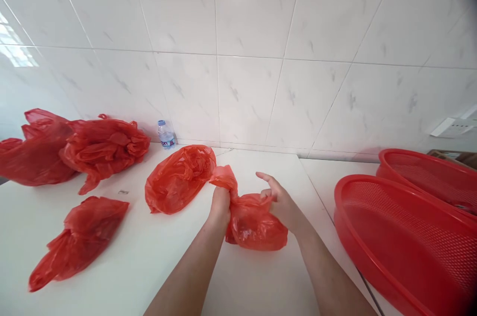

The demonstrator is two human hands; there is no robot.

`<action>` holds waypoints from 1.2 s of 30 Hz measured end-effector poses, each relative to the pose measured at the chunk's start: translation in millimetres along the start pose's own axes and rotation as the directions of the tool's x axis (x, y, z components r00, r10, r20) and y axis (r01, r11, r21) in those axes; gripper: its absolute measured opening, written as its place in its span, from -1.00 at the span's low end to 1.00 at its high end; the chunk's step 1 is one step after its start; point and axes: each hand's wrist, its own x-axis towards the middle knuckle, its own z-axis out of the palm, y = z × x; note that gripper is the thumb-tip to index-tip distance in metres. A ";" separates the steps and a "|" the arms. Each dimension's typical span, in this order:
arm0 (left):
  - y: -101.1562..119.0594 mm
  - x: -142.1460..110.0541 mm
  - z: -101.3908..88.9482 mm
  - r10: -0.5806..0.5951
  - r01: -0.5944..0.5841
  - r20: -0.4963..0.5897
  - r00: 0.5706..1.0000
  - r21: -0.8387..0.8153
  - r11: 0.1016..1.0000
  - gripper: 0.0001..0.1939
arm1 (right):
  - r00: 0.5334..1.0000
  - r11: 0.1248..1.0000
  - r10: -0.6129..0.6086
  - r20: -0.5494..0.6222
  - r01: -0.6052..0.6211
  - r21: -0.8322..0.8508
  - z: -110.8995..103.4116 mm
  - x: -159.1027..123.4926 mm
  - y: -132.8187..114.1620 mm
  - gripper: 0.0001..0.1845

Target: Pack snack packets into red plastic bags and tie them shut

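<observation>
A red plastic bag [257, 230], its twisted neck clasped in the left hand [221, 204], is held at a white worktop [149, 256], left of the front red basket [402, 246]. The right hand [280, 202], forefinger extended, touches the bag's side, its grip unclear. Farther left of the basket stands a water bottle [166, 135].

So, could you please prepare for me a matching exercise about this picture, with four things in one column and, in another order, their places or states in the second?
Column 1
1. Plastic bottle
2. Left hand
3. Nearer red basket
4. Right hand

Column 2
A. at the far right of the view
B. at the right side of the held red bag, one finger extended
C. standing near the tiled wall
D. closed around the gathered end of the held red bag

Right pairs: 1-C, 2-D, 3-A, 4-B
</observation>
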 end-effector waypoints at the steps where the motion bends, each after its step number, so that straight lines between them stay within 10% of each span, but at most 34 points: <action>1: -2.5 1.1 1.0 0.016 -0.016 -0.006 1.000 0.041 0.999 -0.67 | 0.999 0.999 0.023 0.033 -0.022 -0.044 5.4 -0.3 1.0 -0.17; 4: -10.6 2.9 4.5 0.071 -0.073 0.017 0.997 0.130 0.989 -0.77 | 0.997 0.990 0.070 0.015 -0.068 -0.122 19.2 5.3 6.9 -0.10; 9: -24.6 0.9 4.7 0.158 -0.232 0.224 0.962 0.359 0.904 -0.83 | 0.979 0.993 0.088 -0.186 -0.101 -0.062 21.7 23.7 23.4 -0.72; 12: -27.1 -5.2 2.9 0.267 -0.314 0.169 0.949 0.400 0.861 -0.66 | 0.956 0.989 0.144 -0.254 -0.133 0.059 12.9 30.8 32.6 -0.85; 18: -20.4 -15.8 1.8 0.508 -0.617 0.351 0.787 0.459 0.639 -0.62 | 0.948 0.981 0.183 -0.261 -0.158 0.113 1.5 36.9 43.6 -0.80; 24: -24.3 -7.3 -2.3 0.315 -0.392 0.238 0.919 0.452 0.801 -0.86 | 0.993 0.966 0.120 -0.014 -0.113 0.232 -6.3 29.4 39.3 -0.73; 30: -25.2 -4.3 -3.1 0.238 -0.295 0.200 0.950 0.335 0.895 -0.85 | 0.991 0.917 0.057 0.125 -0.102 0.386 -16.3 19.5 32.9 -0.69; 36: -16.5 -14.2 3.9 0.250 -0.324 0.235 0.939 0.369 0.871 -0.84 | 1.000 0.999 0.013 -0.010 -0.013 0.047 -17.9 22.9 39.7 -0.70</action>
